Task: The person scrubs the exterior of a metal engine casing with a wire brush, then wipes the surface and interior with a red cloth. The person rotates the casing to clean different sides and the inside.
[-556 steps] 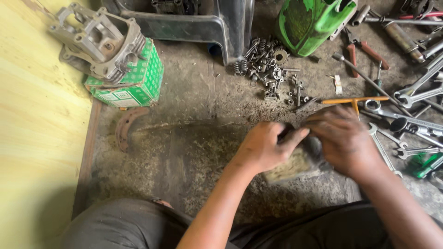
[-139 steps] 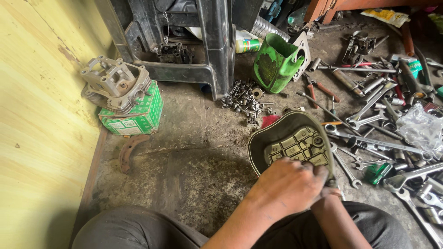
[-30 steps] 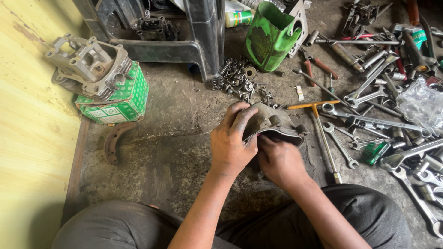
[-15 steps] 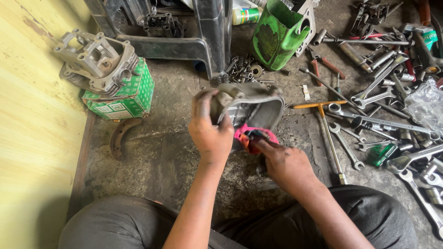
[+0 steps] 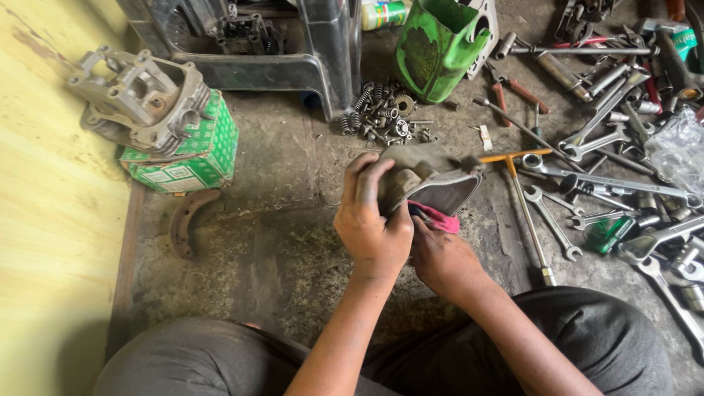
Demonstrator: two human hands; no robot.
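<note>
Down along the left edge runs a yellow wall [image 5: 44, 242], and the grimy concrete floor [image 5: 279, 242] fills the rest of the view. At the top stands a dark plastic stool [image 5: 323, 51], and to its right a green plastic jug [image 5: 440, 44] with its top cut open. Against the wall sits a green and white cardboard box [image 5: 192, 158], patterned in a small grid with a white label panel on its front face, and a grey metal cylinder head [image 5: 136, 95] rests on top of it. A white and green spray can [image 5: 385, 12] lies behind the jug, its label wrapped round the barrel. Near the middle of the floor, held above it, is a dirty grey metal engine cover [image 5: 433, 180], tipped so its hollow side faces down and to the right. The left hand [image 5: 374, 227] is closed around the cover's near edge, fingers curled over the top. The right hand [image 5: 440, 260] is just below it, closed on a pink rag [image 5: 438, 218] that is pushed up against the underside of the cover. To the right lies a spread of spanners [image 5: 616, 183] and a T-handle wrench [image 5: 524, 198] with an orange bar. Beside the box lies a curved rusty brake shoe [image 5: 185, 220], and below the stool a small heap of springs and bolts [image 5: 385, 114].
</note>
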